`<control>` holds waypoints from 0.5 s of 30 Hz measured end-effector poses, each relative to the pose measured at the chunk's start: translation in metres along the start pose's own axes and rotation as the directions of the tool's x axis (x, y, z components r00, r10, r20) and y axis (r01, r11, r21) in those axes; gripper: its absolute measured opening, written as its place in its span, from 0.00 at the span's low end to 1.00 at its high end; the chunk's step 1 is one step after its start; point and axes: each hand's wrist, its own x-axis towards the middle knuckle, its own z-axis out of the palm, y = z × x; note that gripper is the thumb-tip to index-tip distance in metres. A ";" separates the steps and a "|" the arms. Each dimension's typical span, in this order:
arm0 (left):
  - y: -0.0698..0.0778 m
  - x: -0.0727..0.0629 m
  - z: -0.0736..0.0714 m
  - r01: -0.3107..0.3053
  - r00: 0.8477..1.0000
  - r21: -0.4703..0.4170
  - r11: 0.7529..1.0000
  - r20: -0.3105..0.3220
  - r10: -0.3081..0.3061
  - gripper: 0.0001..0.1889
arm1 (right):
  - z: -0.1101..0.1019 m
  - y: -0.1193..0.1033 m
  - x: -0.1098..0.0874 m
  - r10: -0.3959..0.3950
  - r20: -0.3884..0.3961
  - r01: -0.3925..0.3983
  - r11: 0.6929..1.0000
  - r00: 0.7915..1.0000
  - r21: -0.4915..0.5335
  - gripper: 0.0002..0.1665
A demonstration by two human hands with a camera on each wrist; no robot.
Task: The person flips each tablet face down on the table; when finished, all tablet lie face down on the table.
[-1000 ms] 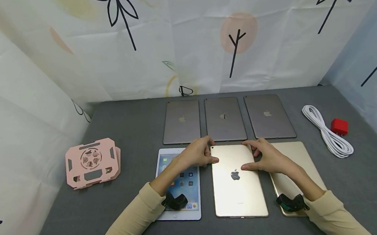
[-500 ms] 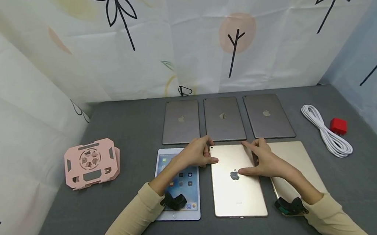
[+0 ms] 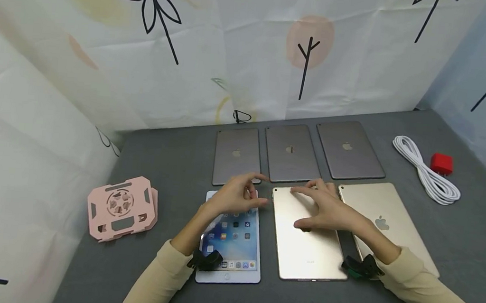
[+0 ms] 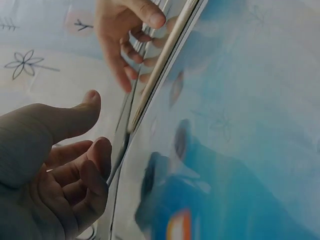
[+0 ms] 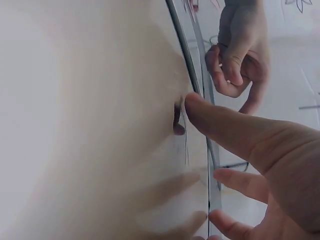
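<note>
My left hand [image 3: 233,196] is above the top part of a white tablet [image 3: 236,241], which lies screen up with lit app icons. Its fingers are loosely bent and hold nothing. A gold tablet [image 3: 303,256] lies back up beside it, and my right hand [image 3: 330,210] is over its upper right part, fingers spread, covering most of the logo. In the right wrist view, the right thumb [image 5: 220,120] appears close to the gold back; whether it touches cannot be told. To the right lies a second gold tablet [image 3: 392,220], partly under the right forearm.
A row of dark grey tablets lies behind: left [image 3: 236,153], middle [image 3: 292,150] and right [image 3: 348,150]. A coiled white cable [image 3: 427,173] and a red charger plug [image 3: 441,164] are at the far right. A pink slotted stand [image 3: 123,208] sits at the left.
My left hand has let go of the gold tablet's left edge and moved left over the white tablet. My right hand has slid left, uncovering the second gold tablet's logo.
</note>
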 end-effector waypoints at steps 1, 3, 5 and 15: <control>-0.003 -0.004 -0.005 0.009 1.000 0.005 1.000 -0.010 -0.009 0.30 | 0.002 -0.002 0.003 -0.006 0.001 0.006 1.000 1.000 -0.005 0.47; -0.009 -0.014 -0.015 0.019 0.999 0.024 1.000 -0.028 -0.018 0.30 | 0.005 -0.008 0.008 -0.026 0.006 0.026 0.999 1.000 -0.020 0.44; -0.016 -0.023 -0.025 0.038 0.999 0.041 0.998 -0.039 -0.036 0.30 | 0.009 -0.014 0.014 -0.039 0.017 0.040 0.999 0.999 -0.027 0.42; -0.041 -0.062 -0.057 0.190 0.981 0.189 0.963 -0.007 -0.192 0.39 | 0.029 -0.041 0.047 -0.057 0.128 0.067 0.995 0.990 -0.073 0.48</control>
